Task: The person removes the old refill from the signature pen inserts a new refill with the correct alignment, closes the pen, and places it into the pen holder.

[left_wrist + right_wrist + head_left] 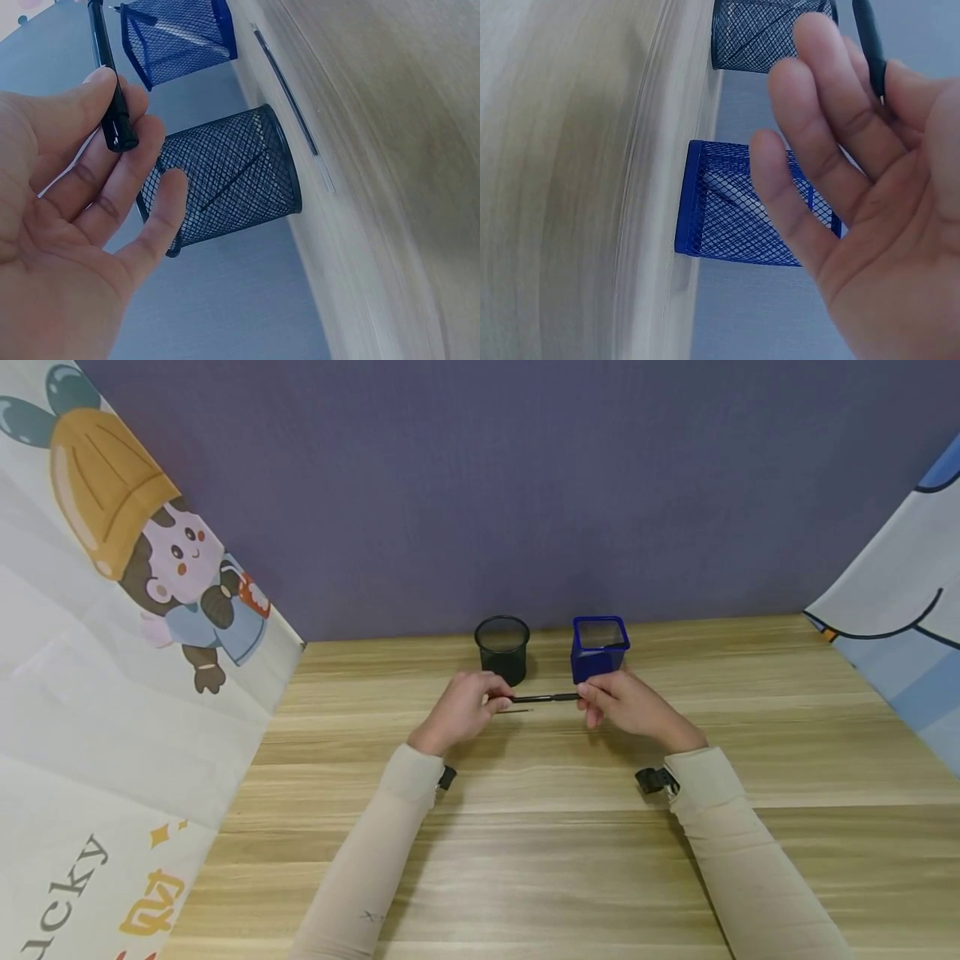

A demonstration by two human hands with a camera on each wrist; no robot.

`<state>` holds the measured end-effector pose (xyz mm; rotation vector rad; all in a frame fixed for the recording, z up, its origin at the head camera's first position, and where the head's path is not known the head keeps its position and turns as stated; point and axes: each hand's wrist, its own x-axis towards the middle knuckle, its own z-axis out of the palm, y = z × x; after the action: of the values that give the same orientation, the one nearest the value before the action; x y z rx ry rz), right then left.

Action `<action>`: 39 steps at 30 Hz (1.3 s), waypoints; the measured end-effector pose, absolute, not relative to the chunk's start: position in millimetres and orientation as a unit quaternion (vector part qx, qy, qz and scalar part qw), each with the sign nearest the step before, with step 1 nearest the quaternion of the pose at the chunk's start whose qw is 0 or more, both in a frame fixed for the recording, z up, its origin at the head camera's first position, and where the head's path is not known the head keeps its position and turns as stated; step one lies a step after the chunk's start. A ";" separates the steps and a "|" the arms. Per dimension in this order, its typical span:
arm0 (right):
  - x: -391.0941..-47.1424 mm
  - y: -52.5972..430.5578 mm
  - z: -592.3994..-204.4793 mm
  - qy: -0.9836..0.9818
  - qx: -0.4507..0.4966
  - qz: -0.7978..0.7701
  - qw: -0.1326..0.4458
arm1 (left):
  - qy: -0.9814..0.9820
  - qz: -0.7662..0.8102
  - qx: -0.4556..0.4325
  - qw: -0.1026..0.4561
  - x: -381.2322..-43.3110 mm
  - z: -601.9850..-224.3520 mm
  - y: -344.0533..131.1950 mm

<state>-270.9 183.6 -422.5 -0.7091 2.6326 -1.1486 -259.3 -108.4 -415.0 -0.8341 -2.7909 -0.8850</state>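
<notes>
A slim black pen (pixel 534 698) spans the gap between both hands, held roughly level over the table. My left hand (pixel 467 703) pinches one end between thumb and fingers; its ring and little fingers are spread away from the pen in the left wrist view. With thumb and index finger my right hand (pixel 626 703) pinches the other end, the remaining fingers loosely bent. On the tabletop below lies a thin pen refill (pixel 289 94), dark along its middle with clear ends. Behind the hands stand a round black mesh pen holder (pixel 503 647) and a square blue mesh pen holder (pixel 598 647).
Thin items show through the mesh of both holders. The wood-grain table (pixel 525 860) meets a grey-blue panel (pixel 517 493) right behind the holders. Printed white cloths flank the table, a cartoon figure (pixel 183 547) on the left one.
</notes>
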 end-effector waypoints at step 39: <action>-269.5 185.8 -419.7 0.879 -0.253 -0.400 0.057 | -0.916 -0.295 -0.268 0.057 -259.1 -412.1 -111.7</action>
<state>-269.5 185.8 -419.7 -0.7685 2.6650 -1.2117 -259.1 -111.7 -412.1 -0.8124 -2.7764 -0.8936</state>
